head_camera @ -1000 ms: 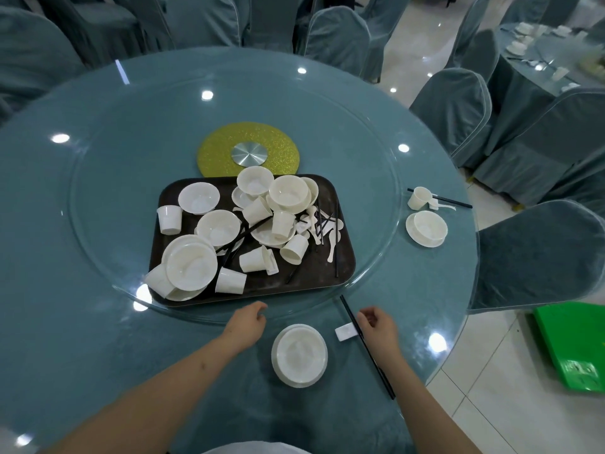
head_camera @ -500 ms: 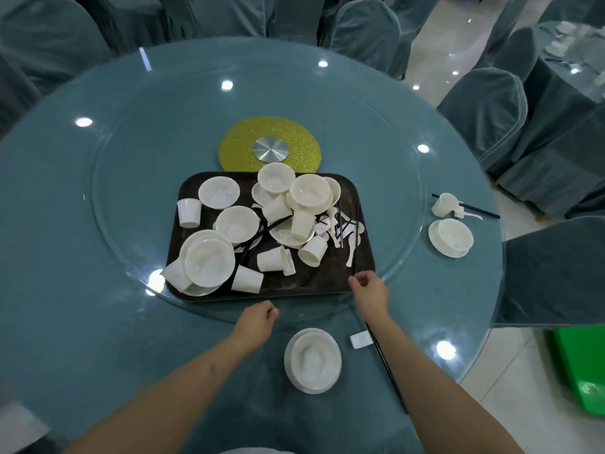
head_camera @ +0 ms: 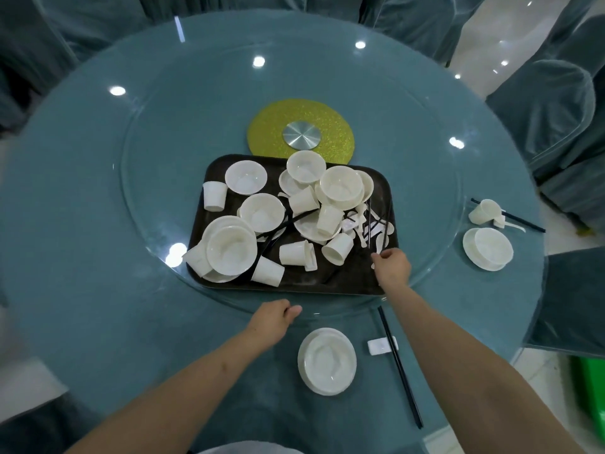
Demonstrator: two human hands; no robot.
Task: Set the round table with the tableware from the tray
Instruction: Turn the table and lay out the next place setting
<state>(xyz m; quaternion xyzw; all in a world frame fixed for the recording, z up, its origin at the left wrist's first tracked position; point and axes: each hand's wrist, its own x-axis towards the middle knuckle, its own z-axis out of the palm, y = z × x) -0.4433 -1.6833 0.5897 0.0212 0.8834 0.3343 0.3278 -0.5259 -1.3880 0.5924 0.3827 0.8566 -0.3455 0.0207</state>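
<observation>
our right hand at the tray's near right corner
its fingers pinch a spoon; our left hand rests loose at the table's near edge

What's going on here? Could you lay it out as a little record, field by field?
Table: round, blue cloth, glass turntable
Tray: dark tray piled with white bowls, cups, spoons and dark chopsticks
Right hand: right hand over the tray's near right corner, at the spoons; grip unclear
Left hand: left hand at the turntable's near edge, holding nothing
Near setting: bowl on plate, rest, chopsticks
Right setting: bowl, cup
</observation>
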